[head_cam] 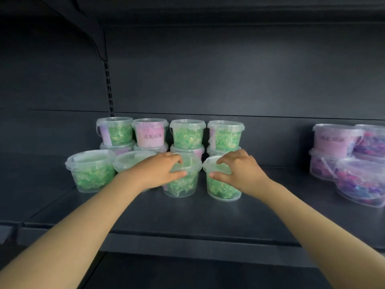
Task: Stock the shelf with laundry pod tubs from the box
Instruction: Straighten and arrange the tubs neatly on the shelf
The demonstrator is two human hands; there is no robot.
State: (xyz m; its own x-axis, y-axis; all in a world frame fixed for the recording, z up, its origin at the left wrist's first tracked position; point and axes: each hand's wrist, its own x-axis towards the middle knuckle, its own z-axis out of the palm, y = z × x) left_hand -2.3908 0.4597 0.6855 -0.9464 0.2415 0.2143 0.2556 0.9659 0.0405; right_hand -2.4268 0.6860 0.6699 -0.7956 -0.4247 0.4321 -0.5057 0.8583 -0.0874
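clear tubs stuffed with green pods, a few showing pink labels; purple-blue pod tubs off right, shelf is dark grey

A slotted upright runs down the dark back panel at ten o'clock, beneath what looks like a bracket.

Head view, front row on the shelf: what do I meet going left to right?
Leftmost green tub → second green tub → left hand → third green tub, which it grips → fourth green tub → right hand gripping it → purple tubs.
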